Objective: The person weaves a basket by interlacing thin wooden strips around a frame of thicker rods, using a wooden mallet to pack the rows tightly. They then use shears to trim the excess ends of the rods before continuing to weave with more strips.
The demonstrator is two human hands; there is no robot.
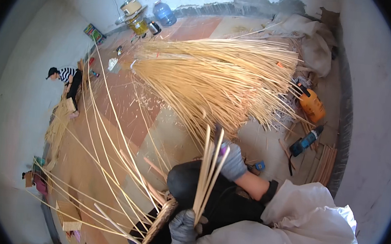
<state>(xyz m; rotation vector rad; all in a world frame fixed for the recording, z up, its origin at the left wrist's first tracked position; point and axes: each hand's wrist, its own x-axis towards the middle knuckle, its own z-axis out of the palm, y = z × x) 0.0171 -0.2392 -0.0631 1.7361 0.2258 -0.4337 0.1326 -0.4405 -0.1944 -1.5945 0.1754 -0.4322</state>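
Over there, the person's left hand, grey-gloved, is curled closed, low and near the body; the right hand, gloved too, reaches farther forward, fingers bent, its forearm bare near the wrist.

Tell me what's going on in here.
A seated person wearing grey gloves grips a small bunch of slim, pale wooden-looking rods in the left hand. The right hand, near their upper ends, seems to hold a dark, narrow tool. By the person's left knee is a brown woven piece with long rods fanning out. A large spread of straw-coloured rods covers the floor ahead; another person in a striped top sits far left.
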